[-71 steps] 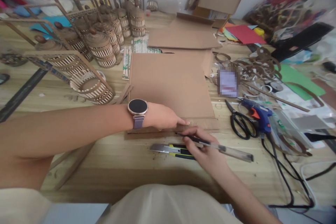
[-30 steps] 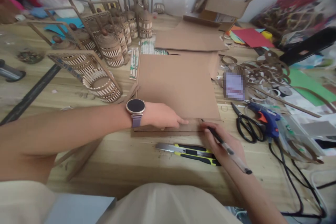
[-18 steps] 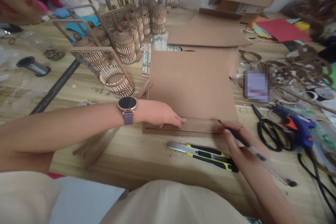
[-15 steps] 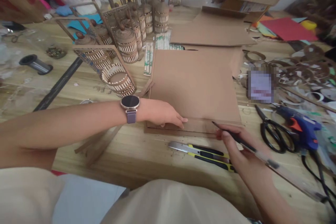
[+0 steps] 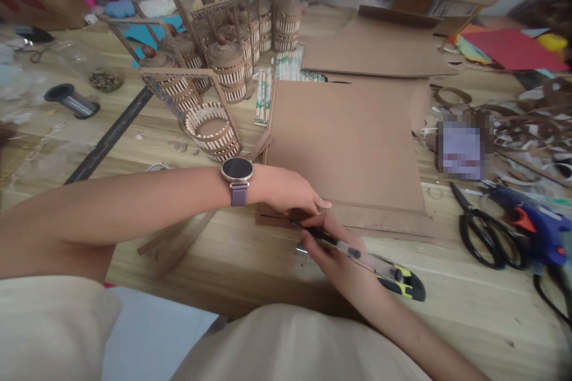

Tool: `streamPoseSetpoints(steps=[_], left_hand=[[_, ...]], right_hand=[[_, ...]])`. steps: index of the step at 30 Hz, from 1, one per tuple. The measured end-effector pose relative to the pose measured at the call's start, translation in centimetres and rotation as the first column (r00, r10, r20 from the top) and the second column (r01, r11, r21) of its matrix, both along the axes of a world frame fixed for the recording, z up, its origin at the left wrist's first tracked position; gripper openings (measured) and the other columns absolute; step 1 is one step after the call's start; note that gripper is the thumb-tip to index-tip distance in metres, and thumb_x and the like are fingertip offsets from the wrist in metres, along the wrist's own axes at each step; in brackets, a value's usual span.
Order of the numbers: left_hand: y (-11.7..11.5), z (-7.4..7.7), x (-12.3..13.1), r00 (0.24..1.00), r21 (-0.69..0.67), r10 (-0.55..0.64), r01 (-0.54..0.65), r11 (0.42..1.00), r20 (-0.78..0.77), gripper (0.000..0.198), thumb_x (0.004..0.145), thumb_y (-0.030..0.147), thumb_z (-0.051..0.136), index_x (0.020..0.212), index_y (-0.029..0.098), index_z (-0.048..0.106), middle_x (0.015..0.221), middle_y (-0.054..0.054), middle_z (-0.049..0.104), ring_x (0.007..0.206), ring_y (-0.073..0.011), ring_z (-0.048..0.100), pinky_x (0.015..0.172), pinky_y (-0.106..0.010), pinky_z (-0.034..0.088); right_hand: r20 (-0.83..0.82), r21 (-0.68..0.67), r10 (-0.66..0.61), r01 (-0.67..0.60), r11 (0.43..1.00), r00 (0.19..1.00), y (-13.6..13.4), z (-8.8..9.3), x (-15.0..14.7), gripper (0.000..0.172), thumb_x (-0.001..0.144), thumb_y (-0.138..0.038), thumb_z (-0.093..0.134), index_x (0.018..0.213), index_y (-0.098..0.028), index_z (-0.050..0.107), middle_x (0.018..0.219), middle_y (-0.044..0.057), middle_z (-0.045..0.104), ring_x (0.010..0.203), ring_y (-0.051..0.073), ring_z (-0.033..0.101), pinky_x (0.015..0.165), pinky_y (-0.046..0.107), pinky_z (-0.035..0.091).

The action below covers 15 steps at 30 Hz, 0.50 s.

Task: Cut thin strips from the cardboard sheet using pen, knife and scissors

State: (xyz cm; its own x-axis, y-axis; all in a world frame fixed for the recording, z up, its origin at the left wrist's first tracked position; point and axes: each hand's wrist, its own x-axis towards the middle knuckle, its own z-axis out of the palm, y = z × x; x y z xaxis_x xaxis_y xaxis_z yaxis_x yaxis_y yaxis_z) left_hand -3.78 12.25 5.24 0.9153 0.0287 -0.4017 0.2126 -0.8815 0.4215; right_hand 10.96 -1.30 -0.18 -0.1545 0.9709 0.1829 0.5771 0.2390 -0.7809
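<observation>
My left hand, a watch on its wrist, lies over the front-left part of a brown cardboard sheet. Its fingers reach out and press on a narrow cardboard strip along the sheet's front edge. Close beside those fingertips, my right hand pinches a pen with a black grip and clear barrel. The pen's tip points left, at the front edge of the cardboard; whether it touches cannot be made out. Beneath my right hand lies a yellow and black utility knife, mostly covered.
Several small woven baskets with handles stand at the back left, an open one nearest. Black scissors and a blue glue gun lie at the right. More cardboard is behind the sheet. A wire spool sits left.
My right hand has moved left with the pen, from the right part of the front edge to beside my left fingertips, now covering much of the knife. My left hand keeps pressing; the view has shifted slightly.
</observation>
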Motion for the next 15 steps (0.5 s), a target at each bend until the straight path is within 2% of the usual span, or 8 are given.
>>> streamPoseSetpoints(steps=[3,8,11,15], left_hand=[[0.1,0.1,0.0,1.0,0.007,-0.015,0.015,1.0,0.003,0.05,0.082,-0.005,0.058,0.116,0.03,0.07,0.159,0.004,0.04,0.117,-0.0198,0.065,0.088,-0.03,0.05],[0.2,-0.2,-0.1,0.998,-0.016,0.017,-0.016,1.0,0.065,0.046,0.078,-0.007,0.06,0.101,0.03,0.076,0.153,0.006,0.049,0.105,-0.0182,0.07,0.082,-0.028,0.051],[0.1,-0.4,-0.2,0.997,-0.02,0.015,-0.014,1.0,0.07,0.048,0.08,-0.006,0.06,0.11,0.028,0.074,0.153,0.004,0.049,0.106,-0.0181,0.069,0.079,-0.026,0.049],[0.0,-0.3,-0.1,0.999,0.031,-0.032,0.031,0.999,0.041,0.048,0.088,0.0,0.056,0.126,0.027,0.067,0.157,0.003,0.042,0.111,-0.0197,0.066,0.084,-0.028,0.049]], right_hand=[[0.01,0.006,0.024,-0.024,1.0,1.0,0.0,-0.2,-0.1,0.008,0.087,-0.026,0.057,0.085,-0.026,0.064,0.077,0.001,0.074,0.063,0.017,0.068,0.056,0.027,0.051],[0.026,0.05,0.05,-0.051,0.997,0.998,0.2,-0.5,-0.3,0.008,0.086,-0.022,0.057,0.086,-0.025,0.065,0.078,0.001,0.074,0.065,0.017,0.068,0.063,0.028,0.053],[0.02,0.08,0.054,-0.056,0.995,0.998,0.4,-0.6,-0.3,0.008,0.085,-0.02,0.058,0.086,-0.024,0.064,0.079,0.001,0.075,0.07,0.018,0.07,0.067,0.03,0.055],[0.023,0.046,0.004,-0.005,0.999,1.0,0.2,-0.2,1.1,0.007,0.086,-0.026,0.06,0.084,-0.025,0.066,0.079,0.002,0.075,0.073,0.02,0.071,0.066,0.03,0.055]])
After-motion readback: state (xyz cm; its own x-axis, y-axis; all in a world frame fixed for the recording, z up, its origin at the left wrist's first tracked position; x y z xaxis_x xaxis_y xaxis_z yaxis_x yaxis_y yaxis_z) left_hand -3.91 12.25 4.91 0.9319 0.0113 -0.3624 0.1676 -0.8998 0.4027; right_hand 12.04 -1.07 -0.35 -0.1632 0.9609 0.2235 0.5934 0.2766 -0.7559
